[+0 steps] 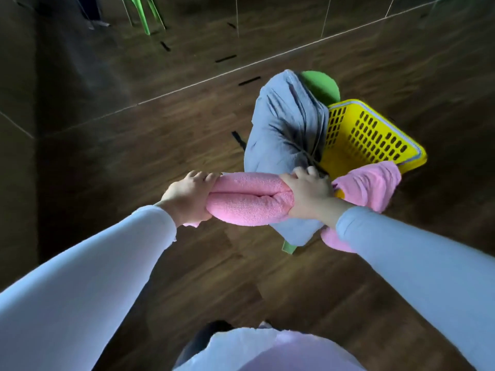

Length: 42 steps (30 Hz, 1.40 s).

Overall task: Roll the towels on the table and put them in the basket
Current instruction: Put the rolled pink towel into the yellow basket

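Observation:
A rolled pink towel (249,199) hangs level in the air between my two hands. My left hand (187,196) is shut around its left end and my right hand (308,194) around its right end. Just beyond the right hand stands a yellow slotted basket (375,135), tilted, on a green stool. A second pink towel (372,183) is draped over the basket's near corner and drops below my right forearm. A large grey towel (286,124) lies bunched over the stool to the basket's left.
The green stool (321,84) peeks out behind the grey towel, and one leg (289,247) shows below it. Dark wood-look floor (134,143) lies all round. Green chair legs (144,12) stand at the far top left.

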### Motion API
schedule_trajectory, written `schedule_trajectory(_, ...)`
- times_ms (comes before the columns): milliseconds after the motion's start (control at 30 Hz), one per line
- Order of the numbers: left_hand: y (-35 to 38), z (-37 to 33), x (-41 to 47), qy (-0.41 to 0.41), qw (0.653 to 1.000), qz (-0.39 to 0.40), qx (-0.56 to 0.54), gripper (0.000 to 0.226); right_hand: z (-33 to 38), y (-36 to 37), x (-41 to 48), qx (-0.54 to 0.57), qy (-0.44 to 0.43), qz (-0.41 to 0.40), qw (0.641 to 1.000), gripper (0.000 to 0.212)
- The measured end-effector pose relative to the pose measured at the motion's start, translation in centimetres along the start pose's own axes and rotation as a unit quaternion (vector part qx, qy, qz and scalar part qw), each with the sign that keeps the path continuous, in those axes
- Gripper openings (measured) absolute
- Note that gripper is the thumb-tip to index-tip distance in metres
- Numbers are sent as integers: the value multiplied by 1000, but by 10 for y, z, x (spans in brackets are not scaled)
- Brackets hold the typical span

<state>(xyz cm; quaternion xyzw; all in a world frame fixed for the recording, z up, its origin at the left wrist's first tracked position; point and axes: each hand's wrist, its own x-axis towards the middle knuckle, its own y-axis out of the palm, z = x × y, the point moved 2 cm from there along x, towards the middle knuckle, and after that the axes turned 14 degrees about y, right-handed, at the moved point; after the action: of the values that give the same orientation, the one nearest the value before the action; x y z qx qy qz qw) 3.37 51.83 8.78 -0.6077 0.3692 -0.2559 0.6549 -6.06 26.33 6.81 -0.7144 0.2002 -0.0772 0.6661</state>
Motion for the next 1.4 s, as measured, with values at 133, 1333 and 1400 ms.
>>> schedule_trajectory(133, -28, 31, 108, 50, 998, -16, 24, 83, -30, -20, 80, 11, 63, -20, 998, 92)
schedule_trajectory(1333, 81, -179, 733, 545, 824, 75, 136, 78, -325, 175, 320, 98, 538, 191, 815, 75)
schedule_trajectory(1400, 108, -181, 736, 532, 833, 91, 122, 66, -322, 197, 324, 112, 551, 175, 809, 62)
